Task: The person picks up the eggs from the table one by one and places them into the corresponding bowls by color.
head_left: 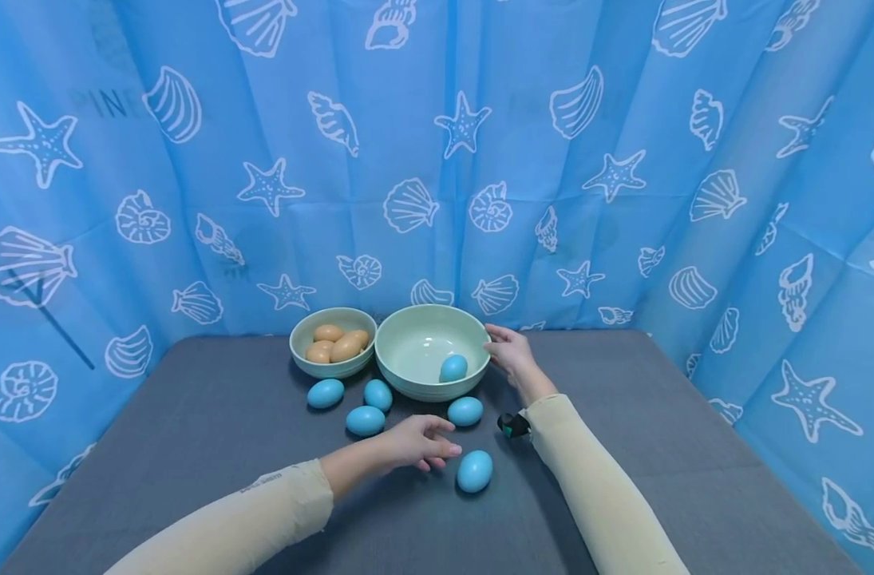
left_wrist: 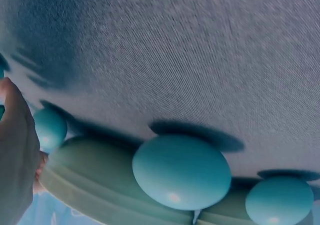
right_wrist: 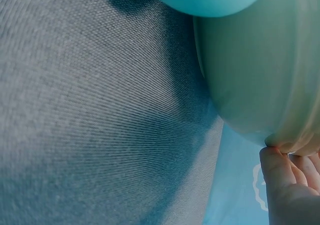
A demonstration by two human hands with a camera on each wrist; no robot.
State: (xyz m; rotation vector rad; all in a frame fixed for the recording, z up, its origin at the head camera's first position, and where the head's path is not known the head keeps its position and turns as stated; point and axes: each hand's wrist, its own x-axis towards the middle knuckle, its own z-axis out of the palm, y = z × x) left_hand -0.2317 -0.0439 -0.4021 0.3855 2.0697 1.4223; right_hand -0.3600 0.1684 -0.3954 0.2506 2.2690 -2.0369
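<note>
My right hand [head_left: 510,353] holds the side of a large pale green bowl [head_left: 408,319] at its right rim. In the right wrist view, the thumb and fingers [right_wrist: 275,170] meet the bowl's wall [right_wrist: 245,75]. One blue egg [head_left: 453,368] lies inside that bowl. My left hand [head_left: 418,443] hovers over the table with loosely spread fingers, holding nothing. Just right of its fingertips, apart from them, lies a blue egg [head_left: 475,471]. Another blue egg [head_left: 465,411] sits in front of the bowl.
A smaller green bowl [head_left: 298,357] with several brown eggs [head_left: 346,346] stands left of the large one. More blue eggs [head_left: 365,421] lie in front of the bowls on the grey tablecloth [head_left: 192,447]. A blue shell-patterned curtain [head_left: 437,176] hangs behind.
</note>
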